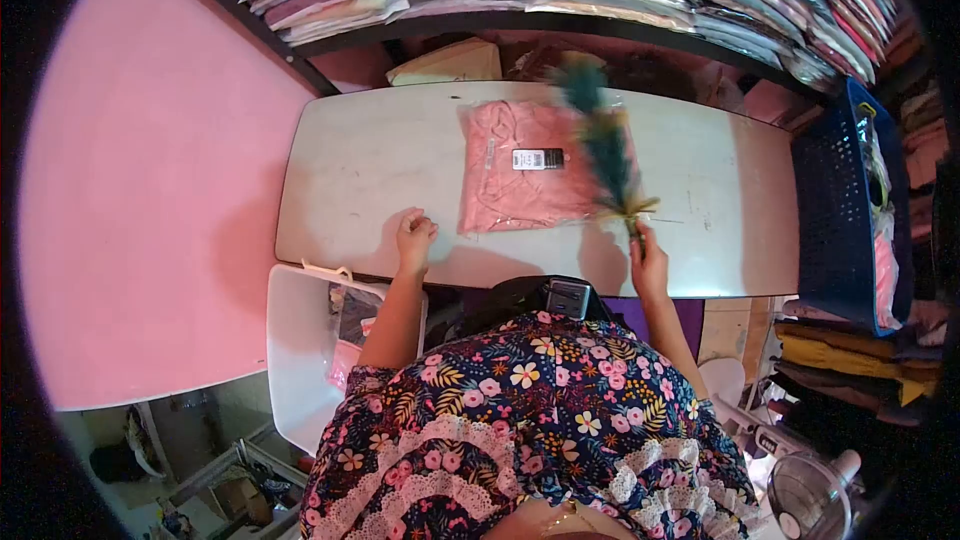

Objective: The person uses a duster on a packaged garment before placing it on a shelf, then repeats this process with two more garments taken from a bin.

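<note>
Your right hand (648, 252) grips the feather duster (603, 145) over the bagged pink garment (520, 180); left hand (414, 237) rests curled, empty, near the worktop's (380, 155) front edge. Sweep lightly outward.

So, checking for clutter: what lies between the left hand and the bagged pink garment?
Head view: only bare white tabletop separates the left hand from the bagged pink garment.

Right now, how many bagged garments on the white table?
1. A pink garment in a clear bag lies mid-table, between the left hand and the right hand, which holds a feather duster over it. More packed clothes fill the shelf behind and the blue basket.
</note>
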